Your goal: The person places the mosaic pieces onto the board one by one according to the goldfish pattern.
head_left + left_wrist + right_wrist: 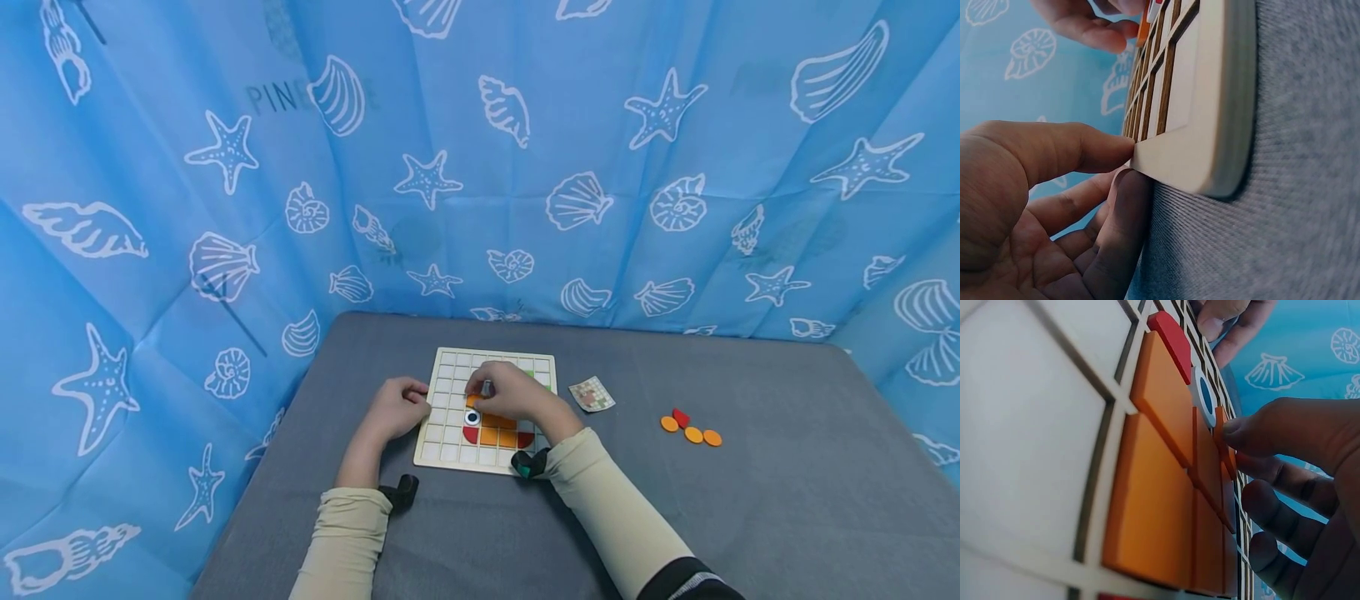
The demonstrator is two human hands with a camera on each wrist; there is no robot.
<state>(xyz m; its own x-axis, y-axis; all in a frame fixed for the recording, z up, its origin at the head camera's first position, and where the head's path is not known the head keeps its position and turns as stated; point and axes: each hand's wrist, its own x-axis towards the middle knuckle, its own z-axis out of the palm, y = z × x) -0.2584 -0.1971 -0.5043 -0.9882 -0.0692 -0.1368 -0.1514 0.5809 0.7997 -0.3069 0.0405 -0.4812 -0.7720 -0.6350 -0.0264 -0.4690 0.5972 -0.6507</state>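
A pale wooden grid board point(450, 452) with white square cells lies on the grey table. At its left edge my left hand point(396, 408) pinches the rim, thumb on top and a finger against the side, as the left wrist view shows. My right hand point(512, 392) is over the middle of the board, its thumb and index finger pinching an orange tile point(1220, 419) at the grid. Beside that tile sits a round eye tile point(472, 417), white with a dark blue centre. Orange square tiles point(1150, 506) fill cells nearby, with a rounded red tile point(470, 434) at their left.
Right of the board lies a small pattern card point(592, 394). Farther right are a loose red piece point(681, 418) and several orange round pieces point(693, 435). Green tiles point(529, 374) show near the board's far right. A blue shell-print curtain point(510, 200) hangs behind the table.
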